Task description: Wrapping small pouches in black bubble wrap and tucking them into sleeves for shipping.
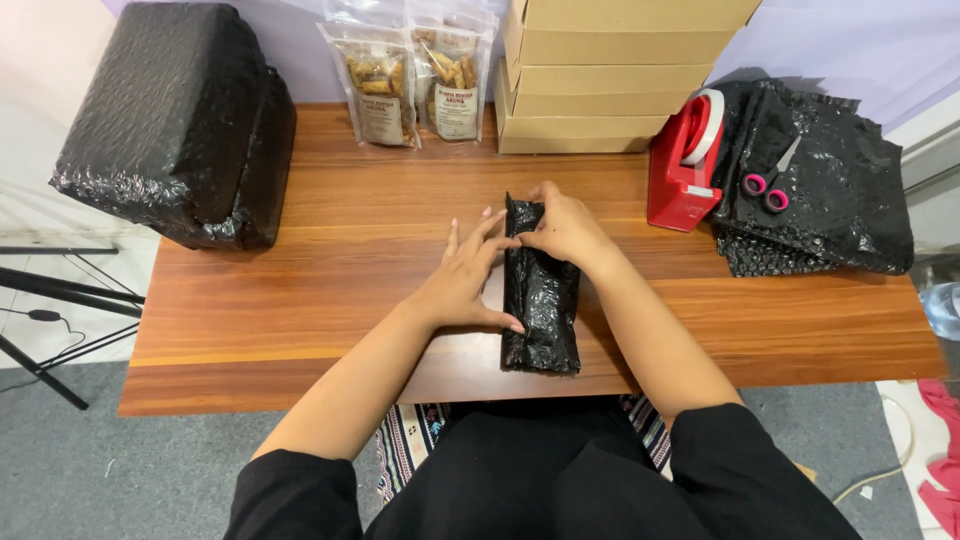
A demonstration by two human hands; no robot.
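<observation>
Lying lengthwise near the middle of the wooden table (300,300), close to its near edge: a narrow parcel wrapped in black bubble wrap (541,300), its near end almost reaching the table's lip. Pressing flat against the parcel's left side, the left hand (462,280), fingers spread and released, thumb lying along the wrap. Pinching the far end of the parcel, the right hand (565,228), fingertips closing on a fold of the black wrap. Stretching bare to the left of the hands, a wide run of tabletop, with more open wood to the right, between the parcel and the near right corner. Sitting at the far left corner and overhanging the left edge, a big roll of black bubble wrap (180,120). Standing against the far wall, two clear snack pouches (415,80) with pale labels and brownish pieces inside. Rising just right of those, a stack of flat brown cardboard boxes (600,75). Sitting further right, a red tape dispenser (685,170) with a white roll, touching a heap of loose black bubble wrap sheets (830,200) with pink-handled scissors (770,180) resting on top.
</observation>
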